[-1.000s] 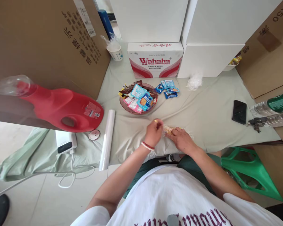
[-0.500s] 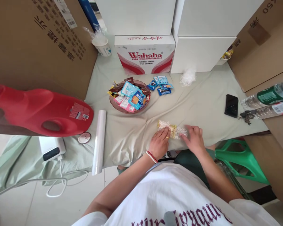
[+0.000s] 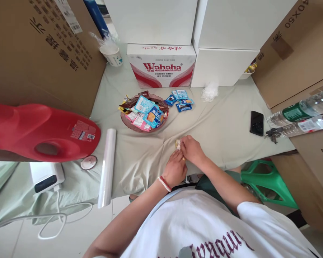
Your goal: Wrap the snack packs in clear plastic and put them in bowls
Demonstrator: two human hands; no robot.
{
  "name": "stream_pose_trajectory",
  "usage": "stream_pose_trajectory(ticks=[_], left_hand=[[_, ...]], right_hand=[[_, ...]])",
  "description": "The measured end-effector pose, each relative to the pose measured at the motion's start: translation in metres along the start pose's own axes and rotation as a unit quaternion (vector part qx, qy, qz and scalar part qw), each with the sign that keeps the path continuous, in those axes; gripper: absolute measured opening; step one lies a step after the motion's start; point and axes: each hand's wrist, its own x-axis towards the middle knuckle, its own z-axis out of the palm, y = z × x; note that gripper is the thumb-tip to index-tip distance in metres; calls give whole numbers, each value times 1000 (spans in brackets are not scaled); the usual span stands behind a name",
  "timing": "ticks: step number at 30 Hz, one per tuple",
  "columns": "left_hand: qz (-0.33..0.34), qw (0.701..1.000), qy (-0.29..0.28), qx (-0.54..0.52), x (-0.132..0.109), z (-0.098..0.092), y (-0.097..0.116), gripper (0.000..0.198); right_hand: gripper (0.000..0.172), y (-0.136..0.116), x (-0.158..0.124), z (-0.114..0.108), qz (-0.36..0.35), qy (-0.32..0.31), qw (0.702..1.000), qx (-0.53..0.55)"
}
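A small crinkled bundle of clear plastic wrap (image 3: 178, 144) with yellow in it lies near the front of the cloth-covered table. Most of it is hidden beneath my fingers. My left hand (image 3: 174, 167), a red and white beaded bracelet at its wrist, closes on the bundle from the near side. From the right, my right hand (image 3: 193, 148) presses over it with curled fingers, and the two hands touch. Beyond them stands a clear pinkish bowl (image 3: 144, 129) of packaged snacks. Several blue snack packets (image 3: 183, 100) lie beside that bowl.
On the left are a red jug (image 3: 56, 132), a roll of plastic film (image 3: 107, 168) and a white power bank (image 3: 47, 177). A white crumpled plastic bag (image 3: 210, 92), a black phone (image 3: 256, 123) and plastic bottles (image 3: 298, 113) sit to the right. Cartons enclose the table.
My right hand has moved left to meet my left hand. The plastic bundle, spread out earlier, is now gathered small and mostly covered. The view has shifted slightly.
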Motion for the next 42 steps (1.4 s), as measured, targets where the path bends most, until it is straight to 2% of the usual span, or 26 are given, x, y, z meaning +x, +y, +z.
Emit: stream_pose_trajectory(ticks=[4, 7, 9, 12, 15, 18, 21, 24, 26, 28, 30, 32, 34, 37, 39, 42], left_hand=[[-26, 997, 69, -36, -36, -35, -23, 48], [-87, 985, 146, 28, -46, -64, -52, 41], [-136, 969, 182, 95, -37, -81, -74, 36], [-190, 947, 205, 161, -9, -99, -109, 34], [-173, 954, 160, 184, 14, -107, -137, 29], [-112, 968, 137, 176, 21, -105, -153, 27], [-43, 977, 145, 152, 14, -95, -153, 26], [10, 981, 165, 105, 7, -84, -133, 22], [18, 981, 186, 44, 11, -81, -113, 18], [-15, 974, 224, -45, 28, -84, -94, 18], [-86, 942, 275, -170, 58, -93, -82, 29], [-172, 870, 312, -340, 98, -107, -82, 38], [-243, 781, 295, -494, 138, -122, -91, 45], [-350, 665, 223, -621, 183, -137, -107, 34], [-386, 610, 185, -667, 194, -140, -113, 25], [-396, 576, 160, -697, 186, -136, -110, 19]], right_hand=[[31, 0, -11, 9, -117, 7, 992, -47], [51, 18, -26, 13, -151, 17, 986, -72], [49, 29, -30, 18, -135, 33, 986, -92], [40, 37, -32, 23, -105, 72, 986, -105], [40, 45, -37, 20, -121, 126, 980, -99], [42, 66, -52, 11, -152, 219, 960, -82], [45, 98, -73, 3, -147, 305, 936, -95], [46, 128, -92, 1, -111, 353, 921, -121], [46, 142, -101, 2, -92, 372, 914, -130], [45, 148, -104, 4, -82, 381, 911, -132], [44, 149, -104, 6, -77, 382, 912, -128], [41, 148, -101, 6, -68, 383, 914, -117], [38, 145, -100, 3, -50, 379, 919, -95], [37, 143, -106, -4, -8, 366, 930, -41], [40, 142, -118, -9, 48, 365, 930, 11], [53, 145, -138, -14, 185, 379, 897, 129]])
